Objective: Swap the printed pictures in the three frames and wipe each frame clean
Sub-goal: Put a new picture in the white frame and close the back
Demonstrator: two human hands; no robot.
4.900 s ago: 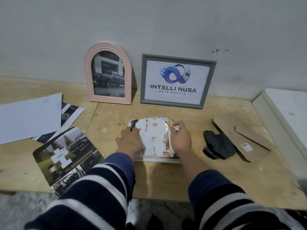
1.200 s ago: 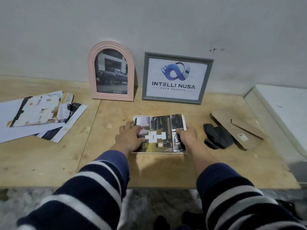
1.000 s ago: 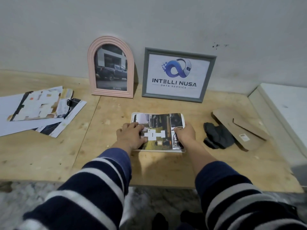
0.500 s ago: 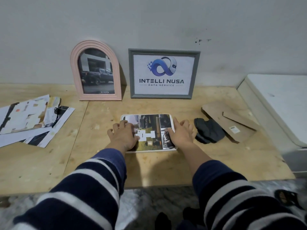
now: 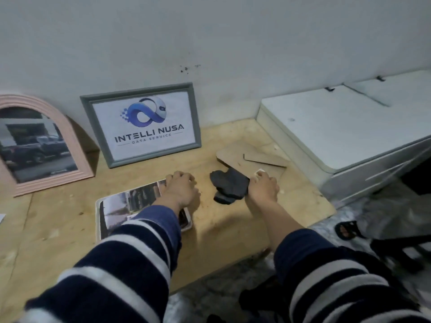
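A white frame (image 5: 98, 220) lies flat on the wooden table (image 5: 224, 231) with a printed collage picture (image 5: 136, 199) on it. My left hand (image 5: 181, 190) rests on the frame's far right corner, fingers bent. My right hand (image 5: 263, 186) is down on the right edge of a dark cloth (image 5: 229, 185) and on the brown backing board (image 5: 235, 152); I cannot tell whether it grips either. A pink arched frame (image 5: 78, 148) with a truck photo and a grey frame (image 5: 154, 155) with a logo print lean on the wall.
A white cabinet (image 5: 338, 131) stands against the table's right end. The table's front edge runs just under my sleeves. A sandal (image 5: 347, 229) and dark items lie on the floor at the right.
My right hand left the flat frame and went right to the cloth and backing board. My left hand shifted to the frame's right end. The view turned right.
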